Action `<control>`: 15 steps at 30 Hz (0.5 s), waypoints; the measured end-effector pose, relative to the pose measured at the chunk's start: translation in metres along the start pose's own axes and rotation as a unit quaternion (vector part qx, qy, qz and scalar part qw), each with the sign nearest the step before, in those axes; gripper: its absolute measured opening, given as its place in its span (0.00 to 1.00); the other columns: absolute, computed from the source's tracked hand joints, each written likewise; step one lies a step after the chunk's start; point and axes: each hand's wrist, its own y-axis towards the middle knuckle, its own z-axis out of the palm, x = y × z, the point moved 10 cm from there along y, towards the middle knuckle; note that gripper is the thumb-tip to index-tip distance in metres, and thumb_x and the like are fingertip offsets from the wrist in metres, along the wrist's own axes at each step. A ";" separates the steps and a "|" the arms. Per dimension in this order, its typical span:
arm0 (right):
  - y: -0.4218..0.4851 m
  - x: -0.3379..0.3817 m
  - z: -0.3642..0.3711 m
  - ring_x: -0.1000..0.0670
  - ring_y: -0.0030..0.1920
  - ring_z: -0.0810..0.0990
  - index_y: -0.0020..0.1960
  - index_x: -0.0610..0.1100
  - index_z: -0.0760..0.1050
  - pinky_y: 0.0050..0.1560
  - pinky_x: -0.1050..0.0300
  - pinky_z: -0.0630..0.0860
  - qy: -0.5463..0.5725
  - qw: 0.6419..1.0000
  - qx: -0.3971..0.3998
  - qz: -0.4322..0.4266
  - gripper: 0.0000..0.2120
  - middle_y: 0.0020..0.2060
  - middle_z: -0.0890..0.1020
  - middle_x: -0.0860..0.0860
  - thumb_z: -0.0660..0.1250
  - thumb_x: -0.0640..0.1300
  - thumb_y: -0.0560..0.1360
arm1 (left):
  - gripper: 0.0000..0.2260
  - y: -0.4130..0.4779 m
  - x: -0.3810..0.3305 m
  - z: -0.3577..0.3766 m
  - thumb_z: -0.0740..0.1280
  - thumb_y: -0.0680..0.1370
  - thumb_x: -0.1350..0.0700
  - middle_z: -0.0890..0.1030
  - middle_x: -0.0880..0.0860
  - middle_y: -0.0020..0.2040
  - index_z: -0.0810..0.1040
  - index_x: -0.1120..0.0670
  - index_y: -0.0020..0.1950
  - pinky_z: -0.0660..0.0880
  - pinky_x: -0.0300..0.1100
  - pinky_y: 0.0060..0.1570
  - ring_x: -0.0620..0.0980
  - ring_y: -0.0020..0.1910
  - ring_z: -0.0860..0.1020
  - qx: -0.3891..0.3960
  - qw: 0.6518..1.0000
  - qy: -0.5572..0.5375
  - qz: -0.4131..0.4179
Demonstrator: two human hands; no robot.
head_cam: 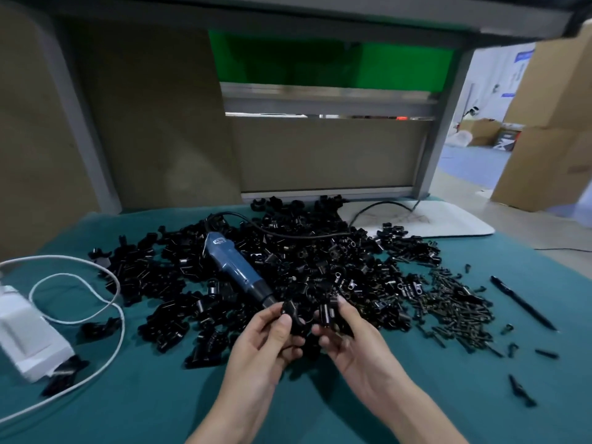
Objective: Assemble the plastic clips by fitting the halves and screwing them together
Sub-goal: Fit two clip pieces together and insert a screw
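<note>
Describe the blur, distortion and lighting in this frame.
Head view: wide-angle distortion bows the bench frame; the white adapter at left is motion-blurred; left hand, right hand and blue screwdriver are fairly sharp; dim light merges the black clips.

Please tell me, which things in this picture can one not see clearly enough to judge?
All in the head view:
1. Whether the left clip piece and right clip piece are already joined: fingers of the left hand and right hand cover them.
2. The screwdriver tip: hidden behind the left hand.
3. The white box: blurred, cut off by the left edge.
4. The screws: too small to tell their heads.
</note>
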 end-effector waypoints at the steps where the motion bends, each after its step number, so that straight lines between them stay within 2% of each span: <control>1: 0.000 -0.001 0.001 0.48 0.34 0.85 0.54 0.34 0.80 0.31 0.60 0.80 -0.001 1.000 0.003 -0.003 0.20 0.44 0.86 0.40 0.72 0.48 0.70 | 0.18 0.000 0.000 0.001 0.70 0.72 0.57 0.85 0.56 0.46 0.79 0.56 0.62 0.80 0.39 0.37 0.51 0.39 0.83 0.009 1.000 -0.004 0.000; 5: 0.000 -0.002 0.003 0.47 0.33 0.84 0.59 0.39 0.78 0.32 0.59 0.81 -0.017 0.999 0.024 -0.016 0.11 0.43 0.85 0.38 0.63 0.43 0.82 | 0.18 -0.003 0.000 0.009 0.67 0.75 0.57 0.85 0.62 0.55 0.80 0.51 0.66 0.81 0.40 0.39 0.52 0.42 0.84 0.041 0.999 -0.008 -0.012; 7: 0.000 -0.004 0.002 0.48 0.34 0.83 0.59 0.42 0.82 0.33 0.59 0.80 -0.039 0.999 0.034 -0.013 0.13 0.43 0.85 0.39 0.59 0.44 0.85 | 0.17 -0.005 0.000 0.009 0.68 0.75 0.56 0.85 0.62 0.54 0.82 0.49 0.63 0.80 0.39 0.39 0.50 0.41 0.82 0.039 0.999 -0.004 -0.018; 9: 0.001 -0.007 0.002 0.48 0.33 0.83 0.55 0.41 0.84 0.34 0.59 0.80 -0.040 0.999 0.033 -0.003 0.14 0.42 0.85 0.39 0.61 0.46 0.83 | 0.15 -0.005 0.000 0.010 0.68 0.74 0.55 0.85 0.60 0.51 0.84 0.47 0.60 0.79 0.39 0.37 0.48 0.38 0.80 0.039 0.999 0.001 -0.020; 11: 0.001 -0.010 0.003 0.48 0.34 0.83 0.54 0.38 0.84 0.35 0.59 0.82 -0.030 0.999 0.034 0.011 0.18 0.42 0.85 0.38 0.66 0.51 0.77 | 0.15 -0.005 -0.001 0.010 0.68 0.74 0.55 0.85 0.58 0.47 0.84 0.50 0.60 0.78 0.39 0.35 0.48 0.36 0.79 0.034 0.999 -0.002 -0.020; 13: 0.001 -0.012 0.005 0.49 0.35 0.83 0.54 0.36 0.85 0.38 0.59 0.83 -0.025 0.998 0.045 0.024 0.21 0.41 0.84 0.40 0.69 0.55 0.75 | 0.17 -0.004 0.000 0.008 0.68 0.73 0.57 0.83 0.58 0.42 0.80 0.56 0.62 0.79 0.40 0.33 0.50 0.34 0.80 0.025 0.999 -0.010 -0.027; 15: 0.000 -0.011 0.007 0.49 0.36 0.84 0.55 0.36 0.84 0.39 0.60 0.82 -0.038 0.997 0.059 0.021 0.22 0.39 0.84 0.41 0.71 0.53 0.73 | 0.16 -0.004 0.001 0.006 0.69 0.73 0.59 0.82 0.58 0.39 0.76 0.59 0.60 0.80 0.41 0.33 0.52 0.33 0.81 0.022 0.999 -0.024 -0.033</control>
